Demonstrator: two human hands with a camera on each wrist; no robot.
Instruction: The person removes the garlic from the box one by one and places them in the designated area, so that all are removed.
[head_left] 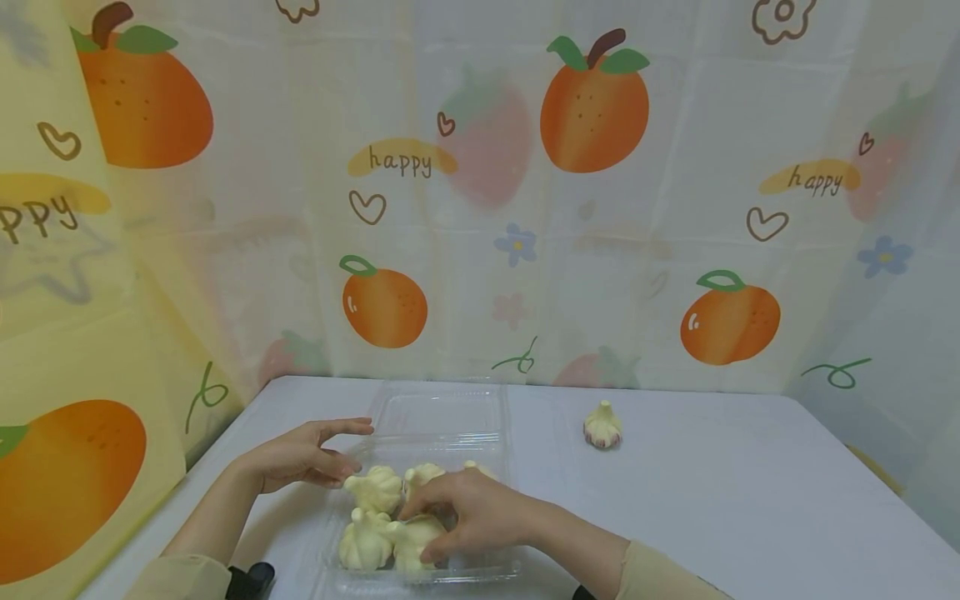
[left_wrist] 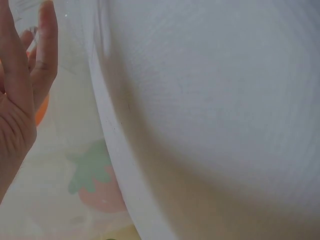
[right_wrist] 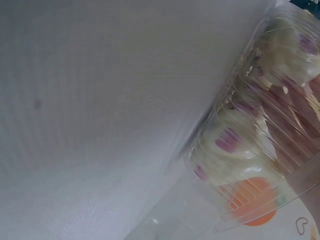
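Note:
A clear plastic clamshell box (head_left: 491,564) lies on the table with its lid (head_left: 438,412) laid back. Inside sit several pale garlic bulbs, among them one at the front left (head_left: 365,542) and one behind it (head_left: 377,489). My right hand (head_left: 480,510) reaches into the box from the right, thumb and fingers around the front middle garlic bulb (head_left: 412,540). The right wrist view shows garlic bulbs (right_wrist: 235,142) through the box wall. At the box's left edge is my left hand (head_left: 296,457), its fingers extended and lower fingertips by the rim; contact is unclear.
One more garlic bulb (head_left: 603,427), purplish at its base, stands alone on the white table (head_left: 712,500), right of the lid. A fruit-printed curtain (head_left: 465,250) hangs behind the table and along its sides.

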